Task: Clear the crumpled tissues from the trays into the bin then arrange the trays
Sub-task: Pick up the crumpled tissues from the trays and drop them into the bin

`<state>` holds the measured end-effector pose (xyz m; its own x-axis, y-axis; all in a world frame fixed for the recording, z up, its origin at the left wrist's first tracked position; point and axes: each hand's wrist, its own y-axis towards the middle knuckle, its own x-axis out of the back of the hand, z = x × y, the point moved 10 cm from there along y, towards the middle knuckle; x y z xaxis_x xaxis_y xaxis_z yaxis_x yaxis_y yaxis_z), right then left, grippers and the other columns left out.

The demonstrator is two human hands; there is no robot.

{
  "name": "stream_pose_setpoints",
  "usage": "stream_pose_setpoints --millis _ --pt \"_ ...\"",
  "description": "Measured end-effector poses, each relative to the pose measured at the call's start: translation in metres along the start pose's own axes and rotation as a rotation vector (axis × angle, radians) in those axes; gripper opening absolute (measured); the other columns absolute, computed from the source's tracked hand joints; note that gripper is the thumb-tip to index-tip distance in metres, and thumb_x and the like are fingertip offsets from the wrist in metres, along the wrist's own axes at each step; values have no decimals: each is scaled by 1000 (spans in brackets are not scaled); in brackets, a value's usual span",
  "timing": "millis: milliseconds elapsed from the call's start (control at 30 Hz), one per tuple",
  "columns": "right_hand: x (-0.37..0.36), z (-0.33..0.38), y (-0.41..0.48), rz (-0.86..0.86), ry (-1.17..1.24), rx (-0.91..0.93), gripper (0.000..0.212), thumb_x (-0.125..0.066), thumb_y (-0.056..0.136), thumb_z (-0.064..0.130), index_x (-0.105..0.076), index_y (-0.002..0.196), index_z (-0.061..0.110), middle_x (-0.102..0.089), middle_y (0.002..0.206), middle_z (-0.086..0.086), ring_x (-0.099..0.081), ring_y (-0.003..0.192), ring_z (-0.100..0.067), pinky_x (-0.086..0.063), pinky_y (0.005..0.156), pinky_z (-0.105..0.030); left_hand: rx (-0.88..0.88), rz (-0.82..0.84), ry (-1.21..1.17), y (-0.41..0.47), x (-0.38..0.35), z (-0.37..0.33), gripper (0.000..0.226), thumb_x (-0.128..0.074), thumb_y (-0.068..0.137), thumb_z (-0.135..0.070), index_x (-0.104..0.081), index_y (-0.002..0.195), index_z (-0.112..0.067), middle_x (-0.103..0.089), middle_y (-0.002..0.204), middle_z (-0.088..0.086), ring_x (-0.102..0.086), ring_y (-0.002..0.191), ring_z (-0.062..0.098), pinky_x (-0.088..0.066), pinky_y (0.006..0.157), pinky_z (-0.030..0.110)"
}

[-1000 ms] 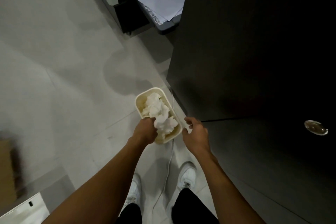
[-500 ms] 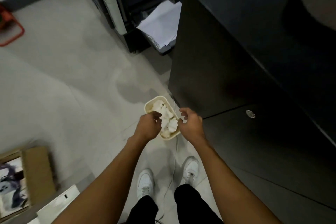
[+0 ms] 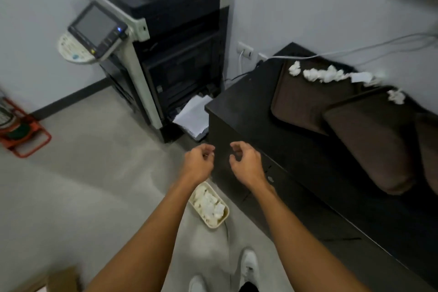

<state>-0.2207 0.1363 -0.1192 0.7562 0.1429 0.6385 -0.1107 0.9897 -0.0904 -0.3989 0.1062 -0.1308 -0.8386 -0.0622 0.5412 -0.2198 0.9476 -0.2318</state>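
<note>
Where grey floor (image 3: 94, 161) meets the tabletop (image 3: 237, 106), the bin (image 3: 227, 214) runs eleven-to-five o'clock; left hand (image 3: 199, 165) and right hand (image 3: 247, 166) hang empty, loosely curled.

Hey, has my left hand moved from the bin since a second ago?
Yes. The left hand was down on the tissues in the bin; now it is lifted clear of the bin.
</note>
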Motion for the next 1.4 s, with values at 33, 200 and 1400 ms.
stream_pose_setpoints --millis 33,200,1400 --pt "19 14 1 -36 0 18 36 -69 89 12 -66 123 22 -66 116 4 -61 109 -12 -52 99 -30 -35 -7 -1 -1 8 -22 21 -63 97 -16 -70 116 -20 -73 107 -6 -66 93 6 -47 79 13" --pt "110 67 -2 -176 6 75 37 -70 90 13 -66 127 17 -66 118 1 -61 105 -9 -50 94 -23 -207 13 19 -6 36 -126 21 -63 97 -19 -69 117 -21 -71 104 -6 -66 98 9 -51 90 25" --pt "517 -195 116 -518 -182 -230 36 -71 86 16 -67 121 14 -70 117 -8 -65 107 -24 -41 88 -19 -589 313 104 103 -304 -480 39 -67 93 -25 -65 131 -18 -69 120 1 -65 111 16 -49 105 32"
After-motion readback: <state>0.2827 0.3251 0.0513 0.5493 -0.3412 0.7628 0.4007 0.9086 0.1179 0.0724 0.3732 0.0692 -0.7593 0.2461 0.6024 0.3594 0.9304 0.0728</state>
